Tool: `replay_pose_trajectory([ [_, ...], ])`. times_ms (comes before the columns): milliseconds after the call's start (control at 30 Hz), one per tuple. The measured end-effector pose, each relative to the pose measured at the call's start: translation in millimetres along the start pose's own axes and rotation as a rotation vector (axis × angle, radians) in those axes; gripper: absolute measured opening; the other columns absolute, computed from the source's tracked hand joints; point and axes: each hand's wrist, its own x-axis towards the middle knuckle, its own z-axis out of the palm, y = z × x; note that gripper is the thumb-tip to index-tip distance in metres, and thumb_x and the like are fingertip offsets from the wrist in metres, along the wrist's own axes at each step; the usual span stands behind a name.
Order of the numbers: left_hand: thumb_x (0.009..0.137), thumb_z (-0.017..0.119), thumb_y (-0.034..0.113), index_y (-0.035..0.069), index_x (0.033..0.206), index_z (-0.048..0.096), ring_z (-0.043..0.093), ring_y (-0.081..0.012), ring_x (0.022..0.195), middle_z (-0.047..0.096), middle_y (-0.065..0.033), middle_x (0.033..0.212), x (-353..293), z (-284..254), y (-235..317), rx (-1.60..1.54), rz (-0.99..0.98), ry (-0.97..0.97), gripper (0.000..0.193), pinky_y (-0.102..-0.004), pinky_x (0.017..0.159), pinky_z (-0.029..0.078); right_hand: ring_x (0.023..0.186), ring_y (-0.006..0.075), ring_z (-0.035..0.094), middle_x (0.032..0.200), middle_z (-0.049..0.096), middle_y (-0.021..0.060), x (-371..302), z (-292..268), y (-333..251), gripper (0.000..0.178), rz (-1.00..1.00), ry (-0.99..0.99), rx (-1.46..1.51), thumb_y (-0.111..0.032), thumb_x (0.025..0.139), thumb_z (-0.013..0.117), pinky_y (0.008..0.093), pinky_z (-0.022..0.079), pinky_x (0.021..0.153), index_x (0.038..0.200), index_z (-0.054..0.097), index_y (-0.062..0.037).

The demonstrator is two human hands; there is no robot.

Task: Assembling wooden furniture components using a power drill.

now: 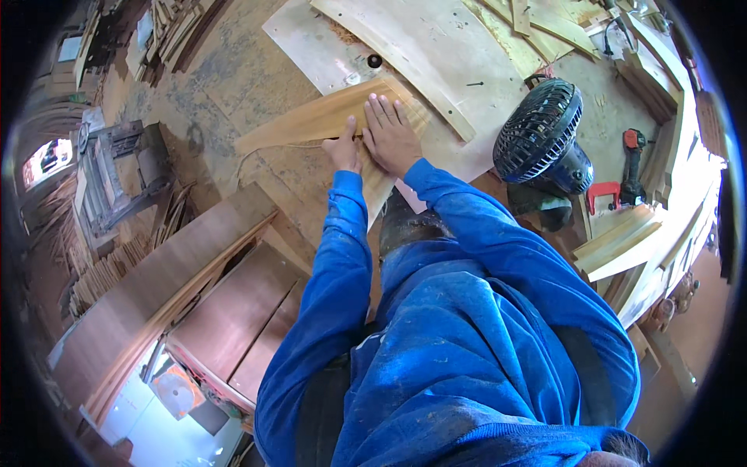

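A tapered, flat wooden board (299,121) with a smooth yellow-brown face lies in front of me. My right hand (391,140) rests flat on its right part, fingers stretched out and close together. Beside it, my left hand (343,149) is at the board's near edge, thumb up on the face and the other fingers bent and partly hidden, seeming to grip that edge. A thin cord (257,149) trails along the near edge to the left. Beneath is a dusty brown work surface (292,183).
A long curved wooden strip (397,66) lies on a pale sheet (459,47) beyond the board, near a dark round knob (374,61). At right stand a black fan (541,128), a power tool (633,167) and a red clamp (603,194). Wooden cabinetry (233,311) is at lower left.
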Motion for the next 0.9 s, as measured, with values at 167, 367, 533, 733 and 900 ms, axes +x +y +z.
replay_pose_trajectory([
  [167, 0.087, 0.081, 0.000, -0.001, 0.125, 0.065, 0.069, -0.0214, 0.102, 0.071, -0.0104, 0.118, 3.0, 13.8, 10.6, -0.028, 0.070, -0.018, 0.041, -0.0335, 0.084, 0.058, 0.148, 0.0308, 0.041, 0.157, 0.047, 0.0173, 16.3, 7.1, 4.3, 0.057, -0.008, 0.024, -0.002, -0.034, 0.102, 0.052, 0.0483, 0.025, 0.125, 0.148, 0.050, 0.0000],
  [367, 0.086, 0.081, -0.001, -0.009, 0.118, 0.068, 0.071, -0.0199, 0.096, 0.072, -0.0132, 0.117, 17.4, 18.1, 18.5, -0.023, 0.079, 0.011, 0.035, -0.0322, 0.083, 0.058, 0.148, 0.0292, 0.041, 0.156, 0.048, 0.0160, 29.6, 14.5, 0.3, 0.056, 0.006, 0.040, -0.028, -0.035, 0.103, 0.052, 0.0479, 0.025, 0.125, 0.147, 0.052, -0.0007],
  [533, 0.085, 0.083, 0.001, -0.008, 0.113, 0.071, 0.071, -0.0195, 0.093, 0.074, -0.0126, 0.111, 33.2, 16.2, 19.3, -0.003, 0.041, 0.002, 0.031, -0.0327, 0.079, 0.058, 0.147, 0.0289, 0.042, 0.155, 0.050, 0.0158, 38.8, 17.2, -1.9, 0.056, 0.020, 0.045, -0.056, -0.035, 0.102, 0.052, 0.0480, 0.026, 0.124, 0.146, 0.053, -0.0006],
  [733, 0.085, 0.083, 0.001, -0.007, 0.113, 0.071, 0.071, -0.0194, 0.092, 0.074, -0.0115, 0.109, 46.4, 20.6, 22.8, 0.052, 0.069, 0.019, 0.031, -0.0326, 0.077, 0.057, 0.146, 0.0293, 0.044, 0.155, 0.051, 0.0163, 47.5, 20.7, -1.9, 0.056, 0.037, 0.070, -0.039, -0.035, 0.101, 0.053, 0.0485, 0.028, 0.124, 0.145, 0.054, -0.0002],
  [900, 0.087, 0.081, 0.000, -0.004, 0.116, 0.069, 0.071, -0.0198, 0.090, 0.074, -0.0107, 0.110, 40.8, 26.6, 26.5, 0.050, 0.050, 0.039, 0.032, -0.0328, 0.075, 0.057, 0.146, 0.0293, 0.044, 0.154, 0.051, 0.0167, 49.2, 21.4, 3.4, 0.057, 0.030, 0.061, -0.020, -0.035, 0.101, 0.053, 0.0476, 0.028, 0.124, 0.145, 0.054, 0.0006],
])
